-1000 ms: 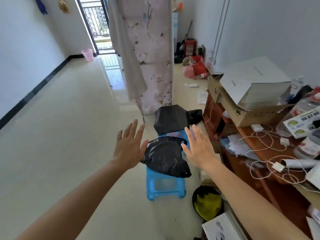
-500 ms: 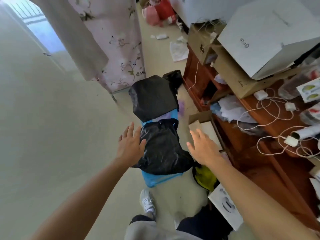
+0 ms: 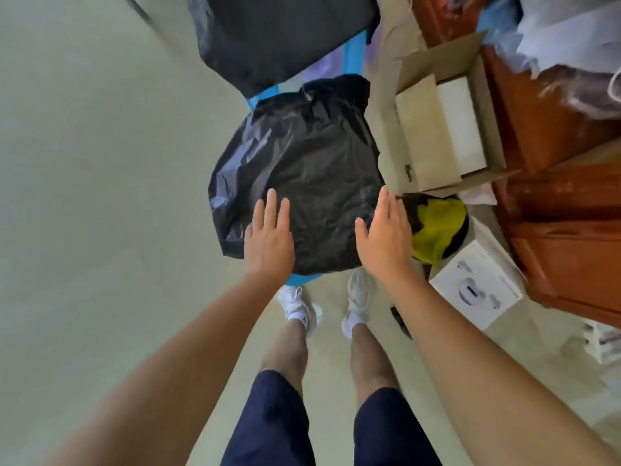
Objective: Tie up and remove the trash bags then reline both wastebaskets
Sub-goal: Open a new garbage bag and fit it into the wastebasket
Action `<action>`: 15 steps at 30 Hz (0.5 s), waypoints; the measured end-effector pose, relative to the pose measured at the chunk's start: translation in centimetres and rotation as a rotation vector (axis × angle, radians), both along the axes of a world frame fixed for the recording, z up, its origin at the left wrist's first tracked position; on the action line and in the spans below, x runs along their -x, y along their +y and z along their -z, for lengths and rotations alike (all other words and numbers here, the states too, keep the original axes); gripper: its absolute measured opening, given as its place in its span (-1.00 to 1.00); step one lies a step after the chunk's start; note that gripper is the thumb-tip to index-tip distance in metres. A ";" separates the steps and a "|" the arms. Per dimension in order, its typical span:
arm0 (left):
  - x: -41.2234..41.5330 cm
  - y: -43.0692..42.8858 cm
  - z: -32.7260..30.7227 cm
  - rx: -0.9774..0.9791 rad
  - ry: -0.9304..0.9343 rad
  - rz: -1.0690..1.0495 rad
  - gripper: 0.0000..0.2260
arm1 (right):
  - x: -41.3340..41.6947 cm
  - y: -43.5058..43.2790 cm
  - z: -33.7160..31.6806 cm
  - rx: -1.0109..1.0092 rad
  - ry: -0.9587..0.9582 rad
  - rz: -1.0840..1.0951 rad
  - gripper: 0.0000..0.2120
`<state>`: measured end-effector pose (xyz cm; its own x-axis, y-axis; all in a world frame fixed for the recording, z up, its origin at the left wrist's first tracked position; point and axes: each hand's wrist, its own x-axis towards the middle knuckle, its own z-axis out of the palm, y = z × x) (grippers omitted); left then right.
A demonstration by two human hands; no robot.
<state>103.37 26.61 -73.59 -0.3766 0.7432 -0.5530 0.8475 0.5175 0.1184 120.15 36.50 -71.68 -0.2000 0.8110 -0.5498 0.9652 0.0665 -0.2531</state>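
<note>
Since a second ago the person has stepped in, and the left hand (image 3: pixel 268 245) and right hand (image 3: pixel 386 237), both spread and empty, now flank the black trash bag (image 3: pixel 302 169) at twelve o'clock, ready to gather it.

A crumpled black bag (image 3: pixel 302 176) lies bulging on a blue stool (image 3: pixel 265 94); another black bag (image 3: pixel 279 35) sits at its far end.

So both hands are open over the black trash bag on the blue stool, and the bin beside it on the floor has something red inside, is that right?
Not quite. In the head view the bin holds something yellow-green, not red. The rest stands: the left hand and right hand are open, fingers spread, over the black trash bag on the blue stool.
</note>
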 end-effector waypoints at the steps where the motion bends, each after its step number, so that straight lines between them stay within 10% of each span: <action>1: -0.1 0.0 1.1 0.004 0.005 -0.011 -0.45 | -0.1 -0.3 0.9 -0.005 -0.004 0.004 -0.30; 7: -0.7 0.1 0.2 0.090 -0.011 0.055 -0.70 | -2.2 -0.4 0.1 0.308 0.009 -0.054 -0.72; 15: 2.9 0.8 -13.8 -0.254 -0.056 -0.370 -0.73 | 1.4 3.2 -10.9 0.230 0.273 0.007 -0.89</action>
<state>100.46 27.42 -59.81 -0.6172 0.6794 -0.3970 0.6000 0.7327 0.3211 118.73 39.72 -60.80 -0.3596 0.6739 -0.6454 0.8601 -0.0287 -0.5093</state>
